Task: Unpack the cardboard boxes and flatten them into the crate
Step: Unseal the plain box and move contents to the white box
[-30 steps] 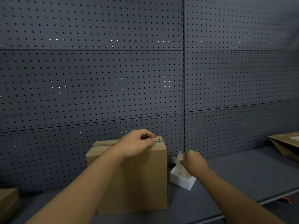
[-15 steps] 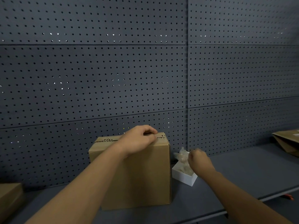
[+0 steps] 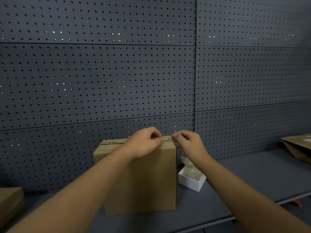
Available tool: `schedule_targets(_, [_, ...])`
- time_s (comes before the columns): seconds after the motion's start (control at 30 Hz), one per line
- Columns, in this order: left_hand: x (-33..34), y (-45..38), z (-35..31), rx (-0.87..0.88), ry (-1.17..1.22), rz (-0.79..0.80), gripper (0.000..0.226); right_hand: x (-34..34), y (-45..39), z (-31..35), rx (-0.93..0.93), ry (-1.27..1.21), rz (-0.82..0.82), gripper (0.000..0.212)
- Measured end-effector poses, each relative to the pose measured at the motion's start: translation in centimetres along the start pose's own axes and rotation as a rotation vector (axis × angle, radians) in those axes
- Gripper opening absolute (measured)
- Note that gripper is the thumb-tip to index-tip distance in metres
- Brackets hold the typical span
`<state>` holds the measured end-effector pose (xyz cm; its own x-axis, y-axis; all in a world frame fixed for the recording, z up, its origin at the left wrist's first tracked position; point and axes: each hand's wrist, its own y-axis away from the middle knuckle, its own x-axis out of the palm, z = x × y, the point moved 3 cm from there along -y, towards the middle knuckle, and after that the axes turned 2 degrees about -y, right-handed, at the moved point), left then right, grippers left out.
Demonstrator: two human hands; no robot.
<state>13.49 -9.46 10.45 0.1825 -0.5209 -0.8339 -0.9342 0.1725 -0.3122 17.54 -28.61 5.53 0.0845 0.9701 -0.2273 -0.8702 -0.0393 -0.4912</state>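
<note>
**Clerk:** Item one, cardboard box [image 3: 143, 179]: brown, closed, upright on the grey shelf [image 3: 252, 179], low centre of the frame, its back close to the pegboard wall [image 3: 117, 73]. A dark dashed line ran along its top edge.

**Checker:** Hands?

**Clerk:** Left hand [image 3: 144, 145]: on the box's top front edge, just left of its right corner, fingers curled, thumb and fingertips drawn together at the top seam. Whether they pinched a strip there could not be told. Right hand [image 3: 190, 145]: at the box's upper right corner, fingers curled, tips at the same edge, close beside the left hand's. Nothing was seen held between them; the grip was too small and blurred to settle.

**Checker:** Other entries?

**Clerk:** Small white tray [image 3: 193, 181]: open-topped, on the shelf just right of the box, below the right forearm, holding crumpled clear wrapping [image 3: 190, 167]. Flattened brown cardboard [image 3: 297, 147]: right edge of the frame, on the shelf, well apart from the box. Second brown box [image 3: 10, 202]: lower left corner, only partly in frame. Small orange-red object [image 3: 297, 202]: below the shelf lip at lower right, too small to identify.
</note>
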Motion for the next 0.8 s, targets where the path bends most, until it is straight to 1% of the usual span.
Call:
schedule_targets(0.07, [-0.3, -0.1, 0.3, 0.014, 0.009, -0.057, 0.019, 0.6, 0.4, 2.4, -0.005, -0.086, 0.077, 0.033])
schedule_targets(0.1, [-0.6, 0.2, 0.3, 0.015, 0.049, -0.097, 0.024, 0.7, 0.6, 3.2, 0.009, -0.116, 0.116, 0.030])
schedule_targets(0.13, [-0.8, 0.4, 0.4, 0.008, 0.121, -0.148, 0.034, 0.9, 0.8, 3.6, 0.018, -0.125, 0.160, 0.027])
schedule_targets(0.17, [-1.2, 0.8, 0.4, -0.002, 0.214, -0.199, 0.040, 0.9, 0.9, 3.9, 0.012, -0.095, 0.201, 0.026])
schedule_targets(0.23, [-2.2, 1.6, 0.5, -0.011, 0.333, -0.281, 0.040, 0.9, 1.0, 3.7, -0.010, 0.045, 0.243, 0.027])
schedule_targets(0.27, [-2.7, 2.0, 0.8, -0.005, 0.311, -0.310, 0.035, 0.8, 1.0, 3.6, -0.016, 0.101, 0.238, 0.027])
schedule_targets(0.33, [-3.6, 2.7, 2.2, -0.011, 0.134, -0.343, 0.022, 0.4, 1.0, 3.1, -0.018, 0.166, 0.202, 0.026])
schedule_targets(0.4, [-4.2, 3.8, 4.1, -0.018, -0.073, -0.312, 0.012, 0.1, 0.9, 2.8, -0.043, 0.244, 0.148, 0.025])
schedule_targets(0.43, [-4.5, 4.5, 4.8, -0.008, -0.144, -0.296, 0.013, 0.0, 0.8, 2.7, -0.077, 0.292, 0.110, 0.024])
schedule_targets(0.5, [-5.1, 5.9, 5.8, 0.000, -0.255, -0.274, 0.025, 0.4, 0.8, 3.1, -0.179, 0.395, 0.070, 0.019])
schedule_targets(0.6, [-5.8, 7.1, 7.0, -0.075, -0.328, -0.282, 0.045, 2.4, 1.0, 4.1, -0.301, 0.561, 0.133, 0.020])
schedule_targets(0.63, [-5.8, 7.3, 7.5, -0.130, -0.317, -0.283, 0.051, 2.9, 1.0, 4.5, -0.331, 0.617, 0.147, 0.021])
schedule_targets(0.7, [-5.7, 7.6, 8.2, -0.244, -0.210, -0.263, 0.059, 3.5, 0.7, 5.0, -0.347, 0.687, 0.175, 0.023])
schedule_targets(0.8, [-4.8, 7.7, 8.4, -0.308, -0.040, -0.259, 0.063, 3.2, 0.7, 5.0, -0.264, 0.638, 0.193, 0.020])
